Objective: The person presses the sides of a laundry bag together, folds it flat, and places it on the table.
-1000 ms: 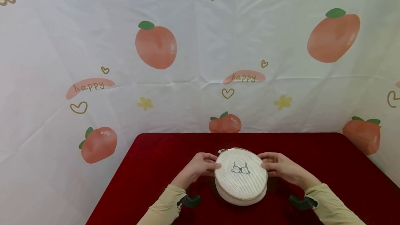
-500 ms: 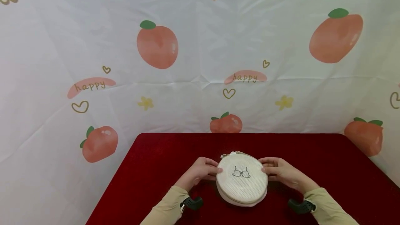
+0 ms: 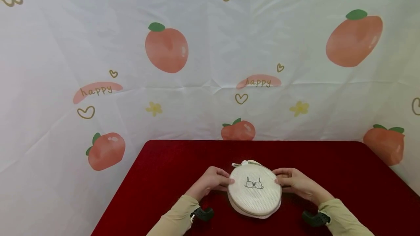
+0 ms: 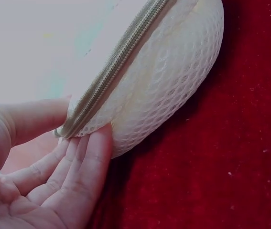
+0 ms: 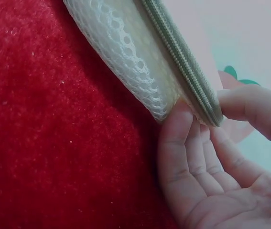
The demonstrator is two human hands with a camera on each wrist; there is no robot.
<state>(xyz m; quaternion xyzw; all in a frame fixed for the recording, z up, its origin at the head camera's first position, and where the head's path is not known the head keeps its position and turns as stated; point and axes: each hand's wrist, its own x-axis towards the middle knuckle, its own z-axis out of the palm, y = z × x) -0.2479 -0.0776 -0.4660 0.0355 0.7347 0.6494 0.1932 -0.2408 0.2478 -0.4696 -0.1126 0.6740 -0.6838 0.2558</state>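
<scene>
A round cream mesh laundry bag (image 3: 255, 199) with a bra drawn on its top lies on the red cloth, in front of the person. My left hand (image 3: 212, 182) pinches its left edge, thumb on top and fingers beneath the rim. On the opposite side my right hand (image 3: 296, 185) pinches the right edge in the same way. A beige zipper (image 4: 118, 59) runs round the rim in the left wrist view, above the honeycomb mesh side. The right wrist view shows the zipper (image 5: 185, 62) between thumb and fingers. The bag's contents are hidden.
The red cloth (image 3: 170, 170) covers the table up to its rounded far corners. Behind it hangs a white backdrop (image 3: 203, 46) printed with peaches, hearts and flowers. A dark wrist strap mount (image 3: 204, 214) sits on the left wrist, another (image 3: 315, 218) on the right.
Both hands and the laundry bag have come slightly down and nearer the person, and the bag looks flatter. The grip at its two edges stays the same.
</scene>
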